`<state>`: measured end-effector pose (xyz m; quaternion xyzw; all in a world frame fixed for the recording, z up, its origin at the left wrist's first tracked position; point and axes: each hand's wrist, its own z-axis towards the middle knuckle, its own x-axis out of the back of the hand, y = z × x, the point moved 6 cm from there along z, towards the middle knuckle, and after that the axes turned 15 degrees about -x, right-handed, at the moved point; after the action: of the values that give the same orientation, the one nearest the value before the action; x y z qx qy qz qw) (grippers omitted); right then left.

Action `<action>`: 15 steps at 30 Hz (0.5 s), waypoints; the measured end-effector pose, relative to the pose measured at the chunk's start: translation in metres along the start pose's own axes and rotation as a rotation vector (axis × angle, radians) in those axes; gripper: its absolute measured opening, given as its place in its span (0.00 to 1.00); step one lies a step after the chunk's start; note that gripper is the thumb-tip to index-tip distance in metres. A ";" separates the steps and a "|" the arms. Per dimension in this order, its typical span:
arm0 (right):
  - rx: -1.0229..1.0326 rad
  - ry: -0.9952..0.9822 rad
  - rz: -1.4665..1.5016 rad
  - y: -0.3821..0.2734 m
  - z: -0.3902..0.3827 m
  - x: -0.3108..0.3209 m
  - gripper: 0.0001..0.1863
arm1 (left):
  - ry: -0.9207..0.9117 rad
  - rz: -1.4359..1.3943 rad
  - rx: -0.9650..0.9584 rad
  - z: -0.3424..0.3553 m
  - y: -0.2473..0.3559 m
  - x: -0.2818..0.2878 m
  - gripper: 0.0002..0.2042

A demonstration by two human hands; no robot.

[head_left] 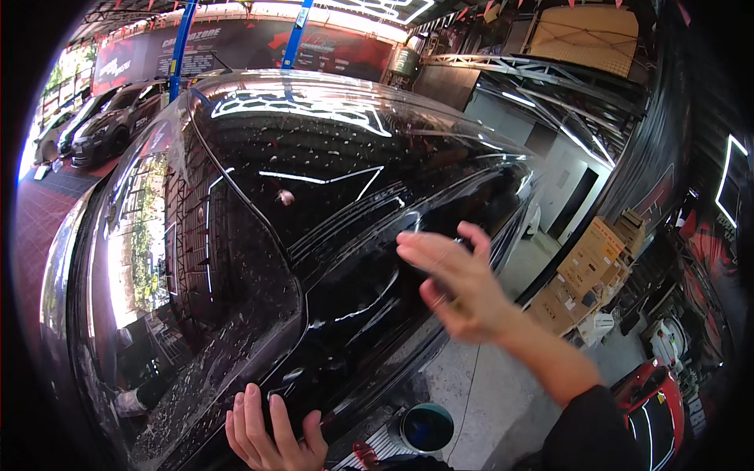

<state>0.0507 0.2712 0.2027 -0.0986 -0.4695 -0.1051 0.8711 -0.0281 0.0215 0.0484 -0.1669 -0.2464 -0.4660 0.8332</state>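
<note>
A glossy black car (314, 149) fills the middle, its roof dotted with water drops. Its large sloping window (188, 267) lies to the left, wet and speckled along the lower part. Low in the picture, my left hand (275, 436) has its fingers spread at the car's edge beside the window corner; whether the fingertips press on the surface cannot be made out. My right hand (459, 286) is over the black side panel by the roof edge, fingers extended and thumb apart. Nothing shows in either hand. A small pale spot (284, 196) sits on the roof.
A dark bucket (426, 428) stands on the concrete floor below the car's side. Flattened cardboard boxes (585, 271) lean at the right, above a red toy-like car (656, 416). Blue lift posts (182, 47) rise behind, and parked cars (114, 125) are at the far left.
</note>
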 end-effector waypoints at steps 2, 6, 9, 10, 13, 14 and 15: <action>-0.100 0.035 -0.004 0.034 0.006 0.007 0.23 | 0.039 -0.002 0.000 -0.004 -0.009 0.007 0.25; -0.097 0.131 -0.127 0.049 0.020 0.019 0.24 | 0.055 -0.028 0.017 0.016 0.013 0.000 0.25; 0.079 0.003 -0.041 -0.026 0.015 0.005 0.26 | 0.101 -0.033 0.049 0.012 0.010 -0.001 0.25; 0.066 -0.016 -0.048 -0.015 0.020 0.007 0.24 | 0.083 -0.030 0.053 0.013 0.008 0.004 0.25; -0.166 0.081 -0.147 0.063 0.034 0.038 0.19 | 0.119 -0.074 0.066 0.010 0.013 0.006 0.24; -0.199 0.100 -0.142 0.069 0.034 0.040 0.18 | 0.131 -0.074 0.064 0.012 0.017 0.004 0.24; -0.230 0.122 -0.130 0.071 0.034 0.039 0.18 | 0.142 -0.065 0.061 0.014 0.017 0.003 0.24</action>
<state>0.0637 0.3448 0.2489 -0.1605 -0.4059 -0.2202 0.8723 -0.0158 0.0357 0.0609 -0.0997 -0.2061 -0.4956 0.8379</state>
